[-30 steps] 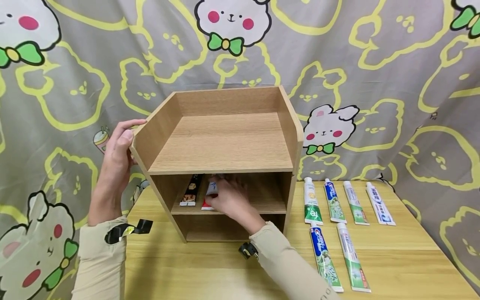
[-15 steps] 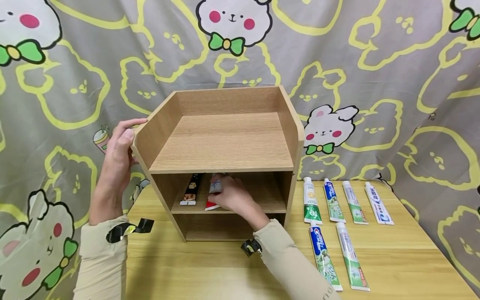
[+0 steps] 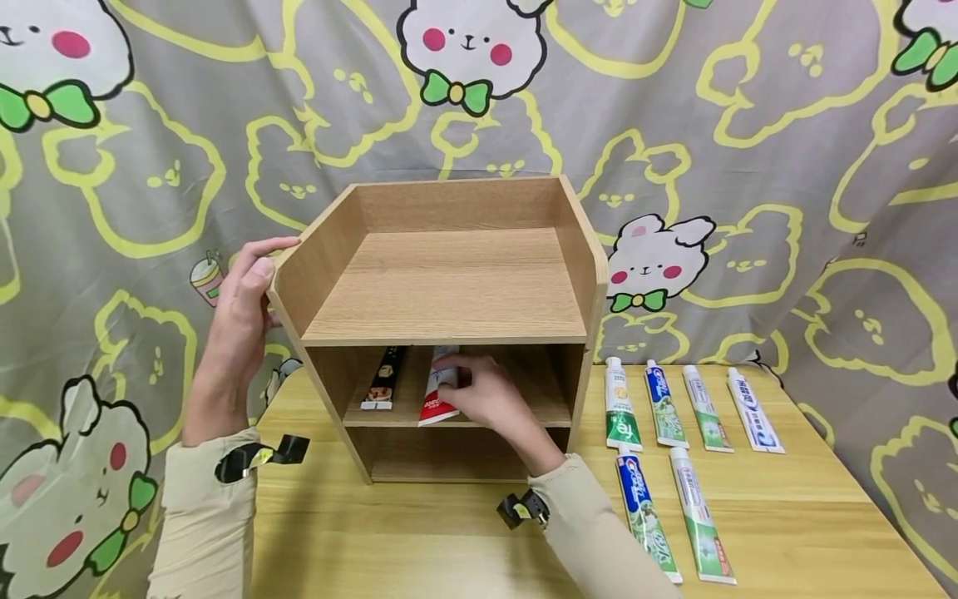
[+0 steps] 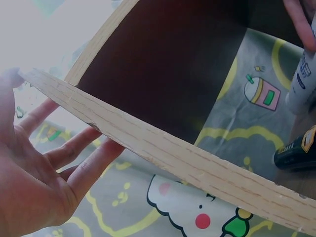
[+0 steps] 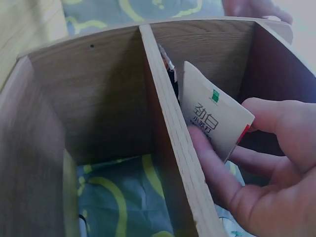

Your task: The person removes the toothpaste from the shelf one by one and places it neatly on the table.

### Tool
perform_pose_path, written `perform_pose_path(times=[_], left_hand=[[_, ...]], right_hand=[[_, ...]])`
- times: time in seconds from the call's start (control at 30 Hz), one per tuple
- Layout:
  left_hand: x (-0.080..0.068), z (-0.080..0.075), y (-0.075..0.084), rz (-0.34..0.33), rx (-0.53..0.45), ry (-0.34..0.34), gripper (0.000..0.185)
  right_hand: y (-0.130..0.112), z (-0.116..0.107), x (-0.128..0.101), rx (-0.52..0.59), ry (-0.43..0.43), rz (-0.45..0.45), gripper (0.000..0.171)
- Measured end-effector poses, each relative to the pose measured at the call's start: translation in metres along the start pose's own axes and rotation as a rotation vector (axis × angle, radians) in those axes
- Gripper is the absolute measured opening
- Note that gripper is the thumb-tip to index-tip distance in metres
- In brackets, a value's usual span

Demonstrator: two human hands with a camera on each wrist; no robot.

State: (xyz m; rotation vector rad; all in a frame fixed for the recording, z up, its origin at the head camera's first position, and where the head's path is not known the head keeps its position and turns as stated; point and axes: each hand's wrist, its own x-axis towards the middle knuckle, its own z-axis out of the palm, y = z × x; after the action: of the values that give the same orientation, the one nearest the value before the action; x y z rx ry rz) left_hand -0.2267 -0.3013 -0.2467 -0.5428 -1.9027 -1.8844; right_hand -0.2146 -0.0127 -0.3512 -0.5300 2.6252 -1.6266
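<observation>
My right hand (image 3: 490,391) pinches a white-and-red toothpaste tube (image 3: 436,406) in the middle compartment of a wooden desk shelf (image 3: 449,287). In the right wrist view, thumb and fingers are on either side of the tube's pale back (image 5: 205,116). Its red end reaches the front edge of the board. To its left, apart from it, lies a black toothpaste tube (image 3: 383,383). My left hand (image 3: 241,312) grips the shelf's left side panel near the top front corner; in the left wrist view several fingers go behind the panel's edge (image 4: 163,148).
Right of the shelf, several toothpaste tubes lie on the wooden table (image 3: 808,516): a green-and-white one (image 3: 621,408), blue-and-green ones (image 3: 647,520) and others in a back row. A patterned curtain (image 3: 486,141) hangs behind. The shelf's lower compartment (image 3: 449,456) is open at the front.
The white-and-red tube has moved right, away from the black tube, and slightly toward the front edge, with my right hand on it. More of its red end shows. My left hand has stayed on the panel.
</observation>
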Motion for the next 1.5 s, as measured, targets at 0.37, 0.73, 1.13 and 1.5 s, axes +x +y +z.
perform_pose_path(times=[0.37,0.73,1.13,1.5], left_hand=[[0.001,0.002,0.0,-0.004,-0.015,0.0,0.043],[0.0,0.003,0.001,-0.004,-0.007,0.016,0.044],[-0.001,0.0,0.001,-0.006,-0.008,0.031,0.043],[0.001,0.002,0.0,-0.003,0.005,0.028,0.044]], right_hand=[[0.02,-0.001,-0.015,0.331,0.011,-0.016,0.046],[0.023,-0.007,-0.031,0.495,-0.038,-0.071,0.062],[0.033,-0.009,-0.044,0.539,-0.081,-0.117,0.066],[0.036,-0.012,-0.057,0.557,-0.106,-0.147,0.067]])
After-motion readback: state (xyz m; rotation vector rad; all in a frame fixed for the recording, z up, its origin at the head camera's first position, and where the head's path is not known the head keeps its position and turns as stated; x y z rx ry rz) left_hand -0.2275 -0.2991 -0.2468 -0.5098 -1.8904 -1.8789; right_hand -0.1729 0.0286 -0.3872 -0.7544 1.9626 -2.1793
